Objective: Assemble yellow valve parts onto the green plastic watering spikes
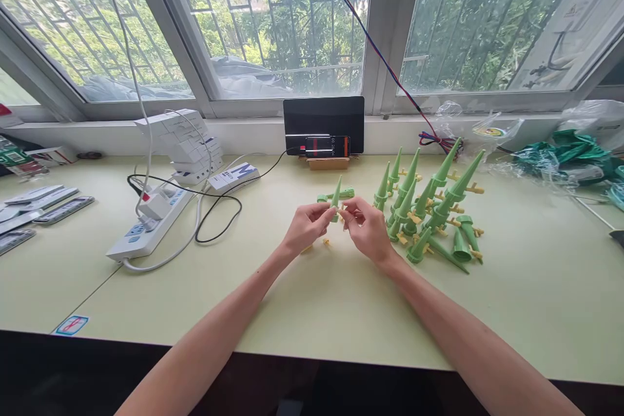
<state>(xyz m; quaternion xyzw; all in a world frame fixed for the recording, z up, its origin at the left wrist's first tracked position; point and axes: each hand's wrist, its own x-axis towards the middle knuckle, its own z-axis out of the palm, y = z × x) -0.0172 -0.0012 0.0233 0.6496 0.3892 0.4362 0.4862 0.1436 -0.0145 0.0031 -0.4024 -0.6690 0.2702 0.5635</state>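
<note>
My left hand (pixel 312 224) pinches a green watering spike (pixel 337 192) near its base, with the pointed tip upward. Close beside it, the fingers of my right hand (pixel 366 227) are closed on a small yellow valve (pixel 340 209), mostly hidden by the fingertips. Behind my hands another green spike (pixel 347 193) lies on the table. Below them a loose yellow valve (pixel 326 243) rests on the tabletop, and a second yellow piece (pixel 307 249) is partly covered by my left wrist. To the right stand several green spikes (pixel 441 208) fitted with yellow valves; a few lie on their sides.
A phone (pixel 327 146) leans on a wooden stand before a black tablet (pixel 324 116). On the left are a power strip (pixel 146 227) with cables, stacked white boxes (pixel 188 143) and several flat devices (pixel 63 210). Green and clear plastic bags (pixel 570 153) lie at right.
</note>
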